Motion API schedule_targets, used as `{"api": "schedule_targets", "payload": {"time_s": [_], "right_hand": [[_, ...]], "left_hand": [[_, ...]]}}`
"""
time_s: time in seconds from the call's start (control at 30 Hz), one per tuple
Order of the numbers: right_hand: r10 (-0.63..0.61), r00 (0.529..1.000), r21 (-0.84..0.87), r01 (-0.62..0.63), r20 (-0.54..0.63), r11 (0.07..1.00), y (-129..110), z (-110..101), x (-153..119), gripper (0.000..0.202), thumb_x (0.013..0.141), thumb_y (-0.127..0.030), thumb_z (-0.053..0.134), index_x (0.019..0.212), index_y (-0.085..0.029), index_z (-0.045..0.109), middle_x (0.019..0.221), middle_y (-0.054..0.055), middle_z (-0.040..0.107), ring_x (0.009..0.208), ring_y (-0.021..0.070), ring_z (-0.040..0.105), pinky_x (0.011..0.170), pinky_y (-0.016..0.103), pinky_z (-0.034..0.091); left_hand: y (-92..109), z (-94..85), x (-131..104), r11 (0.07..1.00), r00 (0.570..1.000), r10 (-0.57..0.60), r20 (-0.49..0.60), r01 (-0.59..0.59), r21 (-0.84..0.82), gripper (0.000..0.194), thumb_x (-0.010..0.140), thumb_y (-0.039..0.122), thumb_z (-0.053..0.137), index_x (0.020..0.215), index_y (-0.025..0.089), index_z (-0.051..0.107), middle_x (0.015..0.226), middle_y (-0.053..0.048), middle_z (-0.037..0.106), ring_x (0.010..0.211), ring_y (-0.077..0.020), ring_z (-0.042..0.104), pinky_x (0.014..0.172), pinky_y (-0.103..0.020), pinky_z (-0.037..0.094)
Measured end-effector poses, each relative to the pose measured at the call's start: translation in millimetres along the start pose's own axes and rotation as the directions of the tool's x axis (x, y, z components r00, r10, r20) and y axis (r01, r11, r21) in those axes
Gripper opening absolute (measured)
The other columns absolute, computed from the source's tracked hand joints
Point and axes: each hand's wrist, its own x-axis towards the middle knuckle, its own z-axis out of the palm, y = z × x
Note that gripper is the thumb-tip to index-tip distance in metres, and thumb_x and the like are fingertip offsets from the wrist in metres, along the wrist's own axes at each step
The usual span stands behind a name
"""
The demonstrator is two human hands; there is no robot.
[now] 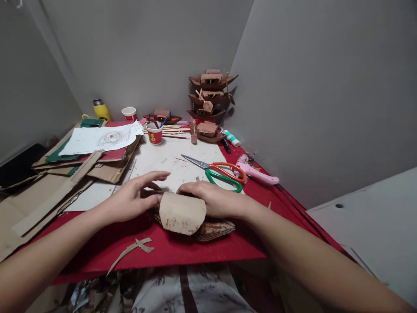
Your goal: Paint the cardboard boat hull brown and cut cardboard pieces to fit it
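A curved, tan cardboard roof sits over a small cardboard boat hull near the front of the red table, with brown smears along its lower edge. My right hand grips the far right side of the roof, its fingers curled behind it and partly hidden. At the roof's left side, my left hand has its fingers spread, and its thumb tip is at the roof's edge. Beyond my right hand lie scissors with orange and green handles, blades apart.
Finished boat models are stacked at the back. A red paper cup holds a blue-handled brush. Cardboard sheets and a drawing lie at left. A pink glue gun is at right, and cardboard scraps lie in front.
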Motion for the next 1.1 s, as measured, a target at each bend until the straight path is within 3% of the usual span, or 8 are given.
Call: {"api": "schedule_targets", "payload": {"time_s": [0.07,0.17,0.3,0.43,0.53,0.67,0.93,1.1], "right_hand": [[-0.012,1.000,0.012,0.013,-0.024,1.000,1,1,0,0.027,0.086,-0.014,0.057,0.112,-0.018,0.060,0.109,0.010,0.069,0.096,0.0227,0.063,0.079,0.031,0.045],[0.003,0.999,0.005,-0.003,-0.044,1.000,5,2,1,0.029,0.085,-0.016,0.058,0.115,-0.018,0.058,0.109,0.010,0.069,0.095,0.0228,0.064,0.079,0.031,0.046],[-0.005,0.999,0.007,0.005,-0.044,1.000,9,0,2,0.023,0.082,-0.013,0.058,0.105,-0.017,0.060,0.097,0.007,0.069,0.086,0.0208,0.064,0.072,0.028,0.046],[-0.007,0.997,0.074,0.014,-0.082,0.997,5,-9,-6,0.027,0.080,-0.018,0.065,0.107,-0.017,0.061,0.096,0.005,0.069,0.084,0.0194,0.062,0.073,0.028,0.046],[0.016,0.976,0.153,0.018,-0.218,0.988,2,-14,-16,0.032,0.077,-0.016,0.066,0.108,-0.015,0.062,0.095,0.004,0.068,0.081,0.0167,0.061,0.072,0.026,0.047],[0.004,0.941,0.115,0.037,-0.340,0.993,1,-12,-25,0.020,0.073,-0.003,0.059,0.089,-0.013,0.067,0.080,0.001,0.067,0.070,0.0127,0.059,0.065,0.022,0.045],[-0.170,0.902,-0.153,0.118,-0.397,0.981,0,0,-31,0.013,0.078,-0.005,0.057,0.085,-0.013,0.064,0.081,0.006,0.068,0.072,0.0163,0.059,0.066,0.026,0.043],[-0.239,0.874,-0.217,0.158,-0.423,0.963,2,4,-38,0.012,0.081,-0.007,0.054,0.087,-0.014,0.062,0.082,0.008,0.066,0.072,0.0178,0.059,0.065,0.027,0.044]], "left_hand": [[5,-0.7,9,0.999,0.988,0.001,0.152,0.006,-0.042,0.048,0.084,0.021,0.060,0.132,0.022,0.055,0.132,-0.010,0.063,0.109,-0.0229,0.067,0.089,-0.035,0.056],[13,-1.4,20,0.998,0.979,0.049,0.200,-0.058,0.038,0.049,0.080,0.019,0.063,0.129,0.022,0.058,0.130,-0.007,0.065,0.114,-0.0230,0.062,0.099,-0.037,0.048],[18,2.0,31,0.990,0.983,0.020,0.185,-0.045,0.135,0.025,0.079,0.015,0.058,0.101,0.017,0.069,0.095,-0.002,0.074,0.084,-0.0176,0.066,0.077,-0.027,0.050],[15,7.9,37,0.981,0.974,-0.019,0.224,-0.025,0.191,0.012,0.076,0.014,0.055,0.078,0.014,0.067,0.068,0.002,0.064,0.065,-0.0131,0.056,0.059,-0.021,0.042],[14,10.1,39,0.981,0.975,-0.013,0.220,-0.030,0.191,0.012,0.076,0.018,0.056,0.079,0.014,0.067,0.067,0.003,0.062,0.064,-0.0126,0.054,0.059,-0.020,0.040],[19,10.6,40,0.974,0.970,-0.037,0.239,-0.018,0.227,0.014,0.076,0.019,0.056,0.081,0.014,0.068,0.069,0.002,0.064,0.067,-0.0137,0.056,0.061,-0.021,0.040],[19,12.3,39,0.975,0.892,-0.215,0.398,0.174,0.138,0.016,0.076,0.021,0.057,0.084,0.014,0.069,0.071,0.001,0.065,0.065,-0.0137,0.055,0.057,-0.021,0.041],[15,17.0,35,0.966,0.885,-0.239,0.400,0.259,0.003,0.015,0.078,0.023,0.058,0.082,0.016,0.069,0.075,0.001,0.068,0.066,-0.0136,0.057,0.058,-0.021,0.044]]}}
